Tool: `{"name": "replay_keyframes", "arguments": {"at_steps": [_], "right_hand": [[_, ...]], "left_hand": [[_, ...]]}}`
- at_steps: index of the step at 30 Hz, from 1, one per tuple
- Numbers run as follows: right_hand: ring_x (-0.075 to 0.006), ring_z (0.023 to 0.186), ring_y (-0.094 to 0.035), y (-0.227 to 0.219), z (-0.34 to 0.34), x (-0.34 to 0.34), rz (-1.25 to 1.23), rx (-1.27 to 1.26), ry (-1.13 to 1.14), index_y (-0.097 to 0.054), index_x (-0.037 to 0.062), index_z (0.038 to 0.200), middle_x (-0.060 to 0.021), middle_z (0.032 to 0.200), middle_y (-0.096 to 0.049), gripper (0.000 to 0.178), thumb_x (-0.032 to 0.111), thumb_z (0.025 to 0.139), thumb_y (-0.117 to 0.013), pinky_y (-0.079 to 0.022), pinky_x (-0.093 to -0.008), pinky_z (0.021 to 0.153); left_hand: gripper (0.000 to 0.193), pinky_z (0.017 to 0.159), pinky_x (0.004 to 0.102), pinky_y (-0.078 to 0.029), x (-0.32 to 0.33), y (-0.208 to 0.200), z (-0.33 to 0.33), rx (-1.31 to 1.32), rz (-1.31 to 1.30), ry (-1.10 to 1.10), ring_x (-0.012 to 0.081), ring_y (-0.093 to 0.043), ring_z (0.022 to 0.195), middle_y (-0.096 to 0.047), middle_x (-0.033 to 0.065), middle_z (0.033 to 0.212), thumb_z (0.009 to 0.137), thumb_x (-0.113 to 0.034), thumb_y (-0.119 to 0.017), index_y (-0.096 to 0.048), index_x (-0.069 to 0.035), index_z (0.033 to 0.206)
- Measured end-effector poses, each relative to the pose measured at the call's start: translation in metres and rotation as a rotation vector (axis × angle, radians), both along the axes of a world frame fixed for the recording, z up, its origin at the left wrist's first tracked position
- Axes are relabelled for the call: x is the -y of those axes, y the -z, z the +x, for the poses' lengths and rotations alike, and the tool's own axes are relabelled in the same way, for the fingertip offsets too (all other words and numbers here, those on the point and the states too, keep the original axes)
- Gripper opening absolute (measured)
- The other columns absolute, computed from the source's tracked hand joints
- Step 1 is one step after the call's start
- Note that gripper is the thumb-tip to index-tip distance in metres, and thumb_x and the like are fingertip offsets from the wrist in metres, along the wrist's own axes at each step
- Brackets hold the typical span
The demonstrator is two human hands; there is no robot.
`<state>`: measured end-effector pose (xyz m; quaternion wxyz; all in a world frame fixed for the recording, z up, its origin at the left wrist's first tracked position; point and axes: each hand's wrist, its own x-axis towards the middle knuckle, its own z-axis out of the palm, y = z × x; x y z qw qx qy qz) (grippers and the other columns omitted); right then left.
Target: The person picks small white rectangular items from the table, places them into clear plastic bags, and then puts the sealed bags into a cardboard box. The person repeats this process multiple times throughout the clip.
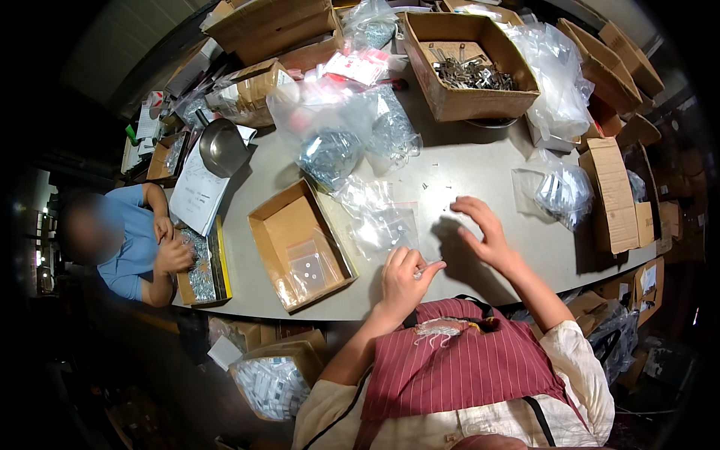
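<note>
Fingers of the left hand (401, 281) pinch a small clear bag (424, 268) at the near edge of the grey table (480, 169); the right hand (484, 232) is just right of it, fingers spread wide and loose, holding nothing; a pile of clear bags (379, 221) lies just past the left hand; left of that sits an open brown box (298, 244) with little bags inside; far across the table stands a box of metal parts (469, 64); far left, another person (139, 244) works at a tray.
</note>
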<state>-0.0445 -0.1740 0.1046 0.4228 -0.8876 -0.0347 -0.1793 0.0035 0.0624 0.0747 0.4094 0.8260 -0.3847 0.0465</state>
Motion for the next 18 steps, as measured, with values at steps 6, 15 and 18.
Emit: {"name": "replay_keyframes", "arguments": {"at_steps": [6,15,18], "right_hand": [[-0.0342,0.129,-0.055,-0.021,-0.042,-0.038,-0.061,-0.086,-0.244,-0.067,0.0050,0.116,-0.0144,0.116,-0.065,0.045,0.007,0.072,-0.060,-0.025,-0.0604,0.122],[-0.0332,0.121,-0.058,0.004,-0.066,-0.029,0.070,-0.177,-0.120,-0.069,0.0086,0.110,-0.0122,0.110,-0.066,0.040,0.010,0.072,-0.058,-0.025,-0.0619,0.121],[-0.0347,0.113,-0.061,0.010,-0.071,-0.024,0.136,-0.220,-0.063,-0.068,0.0065,0.111,-0.0142,0.110,-0.066,0.039,0.010,0.074,-0.057,-0.041,-0.0538,0.111]], "left_hand": [[0.025,0.068,0.0394,-0.053,0.002,0.005,-0.011,-0.270,-0.002,0.107,0.0275,-0.063,0.074,-0.060,0.0104,0.084,0.078,-0.015,-0.085,-0.065,-0.002,0.086],[0.028,0.080,0.0381,-0.051,-0.004,-0.004,-0.031,-0.806,0.229,0.265,0.0262,-0.064,0.086,-0.065,0.0117,0.090,0.088,-0.015,-0.072,-0.074,-0.007,0.114],[0.034,0.079,0.0392,-0.051,-0.002,0.004,-0.032,-0.738,0.264,0.272,0.0283,-0.064,0.086,-0.063,0.0140,0.092,0.087,-0.014,-0.073,-0.072,-0.009,0.120]]}}
